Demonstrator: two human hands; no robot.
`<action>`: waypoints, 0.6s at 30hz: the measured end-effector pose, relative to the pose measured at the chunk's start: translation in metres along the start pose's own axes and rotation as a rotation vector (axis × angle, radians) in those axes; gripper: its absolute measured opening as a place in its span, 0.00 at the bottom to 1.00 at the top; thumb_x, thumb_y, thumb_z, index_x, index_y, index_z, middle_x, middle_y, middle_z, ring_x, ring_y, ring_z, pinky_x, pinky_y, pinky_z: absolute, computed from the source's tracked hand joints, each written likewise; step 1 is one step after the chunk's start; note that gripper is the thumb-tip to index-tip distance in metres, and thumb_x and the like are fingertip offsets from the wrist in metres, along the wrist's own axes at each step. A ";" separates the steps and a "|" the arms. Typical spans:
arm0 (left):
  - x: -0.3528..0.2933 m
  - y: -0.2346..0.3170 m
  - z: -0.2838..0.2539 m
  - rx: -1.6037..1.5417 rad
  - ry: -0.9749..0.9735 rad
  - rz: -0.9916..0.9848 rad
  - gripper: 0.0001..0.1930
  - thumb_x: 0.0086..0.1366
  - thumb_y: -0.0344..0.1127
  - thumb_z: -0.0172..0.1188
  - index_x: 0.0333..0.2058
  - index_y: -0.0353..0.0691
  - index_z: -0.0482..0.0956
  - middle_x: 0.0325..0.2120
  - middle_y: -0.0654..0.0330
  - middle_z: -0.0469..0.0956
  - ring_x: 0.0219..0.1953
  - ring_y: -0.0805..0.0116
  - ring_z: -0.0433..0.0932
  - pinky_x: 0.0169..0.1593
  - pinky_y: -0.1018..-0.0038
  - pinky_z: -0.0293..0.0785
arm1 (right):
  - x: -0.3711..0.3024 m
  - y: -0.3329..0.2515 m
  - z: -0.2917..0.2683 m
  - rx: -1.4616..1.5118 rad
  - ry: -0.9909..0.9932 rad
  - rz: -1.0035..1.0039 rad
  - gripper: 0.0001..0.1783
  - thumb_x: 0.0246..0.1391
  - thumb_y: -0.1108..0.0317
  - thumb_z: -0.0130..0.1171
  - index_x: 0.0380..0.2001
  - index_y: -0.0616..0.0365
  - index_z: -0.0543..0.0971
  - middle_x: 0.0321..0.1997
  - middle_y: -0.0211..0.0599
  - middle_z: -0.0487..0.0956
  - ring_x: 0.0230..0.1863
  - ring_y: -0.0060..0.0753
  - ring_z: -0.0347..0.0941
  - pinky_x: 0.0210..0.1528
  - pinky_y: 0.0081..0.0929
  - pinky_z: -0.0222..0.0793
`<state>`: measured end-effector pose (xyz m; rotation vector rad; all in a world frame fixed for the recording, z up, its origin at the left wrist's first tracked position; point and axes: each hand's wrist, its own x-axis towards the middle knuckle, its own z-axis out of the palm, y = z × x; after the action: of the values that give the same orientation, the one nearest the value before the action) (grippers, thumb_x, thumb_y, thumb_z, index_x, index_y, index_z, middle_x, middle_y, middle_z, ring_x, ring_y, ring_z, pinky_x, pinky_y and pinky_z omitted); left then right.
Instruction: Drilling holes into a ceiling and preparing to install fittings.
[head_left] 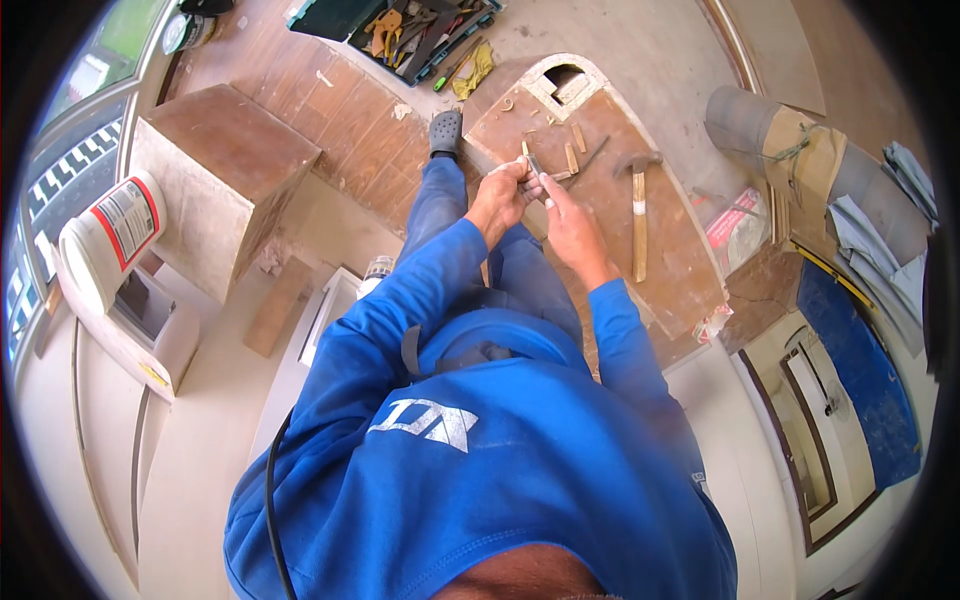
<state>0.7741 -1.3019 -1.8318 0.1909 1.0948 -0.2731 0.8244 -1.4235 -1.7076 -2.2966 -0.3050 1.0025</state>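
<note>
Pinching one small wood strip, perhaps, both left hand and right hand are closed; toolbox holds mixed tools.

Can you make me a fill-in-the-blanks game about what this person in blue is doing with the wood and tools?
1. Both hands, left hand and right hand, meet over a small ____ piece.
2. The hammer lies on the brown ____.
3. The open toolbox sits on the ____.
4. The person's sleeves are ____.

Missing words: wooden; board; floor; blue
</note>
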 end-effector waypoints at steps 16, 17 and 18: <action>0.002 -0.002 -0.003 -0.090 -0.062 -0.010 0.08 0.74 0.33 0.51 0.36 0.41 0.76 0.27 0.62 0.78 0.27 0.69 0.78 0.34 0.72 0.78 | 0.006 -0.025 0.002 -0.130 0.051 -0.002 0.21 0.64 0.68 0.49 0.59 0.52 0.75 0.35 0.64 0.79 0.38 0.67 0.76 0.38 0.56 0.70; 0.002 -0.002 -0.003 -0.082 -0.065 -0.008 0.07 0.74 0.33 0.51 0.36 0.41 0.77 0.27 0.62 0.78 0.27 0.69 0.77 0.34 0.72 0.78 | 0.006 -0.024 0.005 -0.131 0.049 -0.001 0.21 0.64 0.68 0.49 0.59 0.52 0.75 0.35 0.64 0.79 0.38 0.67 0.76 0.38 0.56 0.70; 0.002 -0.002 -0.003 -0.073 -0.069 -0.005 0.07 0.74 0.33 0.52 0.36 0.40 0.77 0.27 0.62 0.78 0.28 0.70 0.77 0.34 0.72 0.78 | 0.008 -0.021 0.009 -0.178 0.049 0.006 0.21 0.64 0.68 0.48 0.58 0.53 0.76 0.34 0.62 0.80 0.38 0.66 0.78 0.39 0.56 0.71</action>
<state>0.7719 -1.3036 -1.8353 0.1133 1.0351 -0.2423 0.8235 -1.3997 -1.7043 -2.4789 -0.3809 0.9547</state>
